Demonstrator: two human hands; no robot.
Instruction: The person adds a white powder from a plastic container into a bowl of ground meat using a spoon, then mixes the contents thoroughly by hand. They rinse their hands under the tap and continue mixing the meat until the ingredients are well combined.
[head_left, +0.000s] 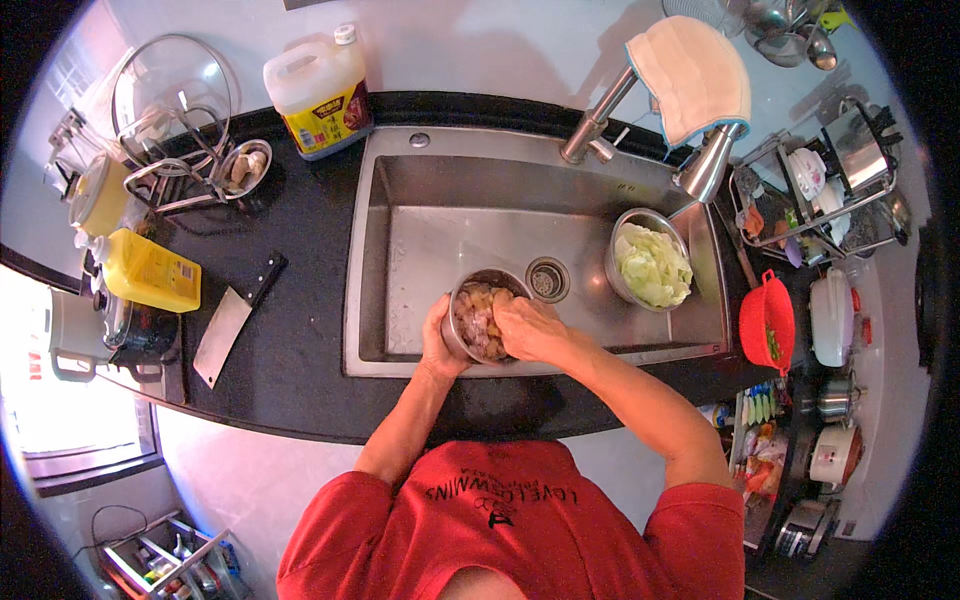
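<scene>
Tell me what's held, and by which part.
The left hand holds the metal bowl by its left side; the right hand is at the pinkish food, its grip hidden.

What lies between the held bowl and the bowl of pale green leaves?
The head view shows the round drain and part of the right hand there.

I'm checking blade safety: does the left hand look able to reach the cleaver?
Probably yes: nothing tall stands between the left hand and the cleaver on the counter, though that hand holds a metal bowl.

two hands (535, 328), two bowls (613, 268) at the sink (440, 235), one cleaver (224, 332), one faucet (598, 118)
</scene>
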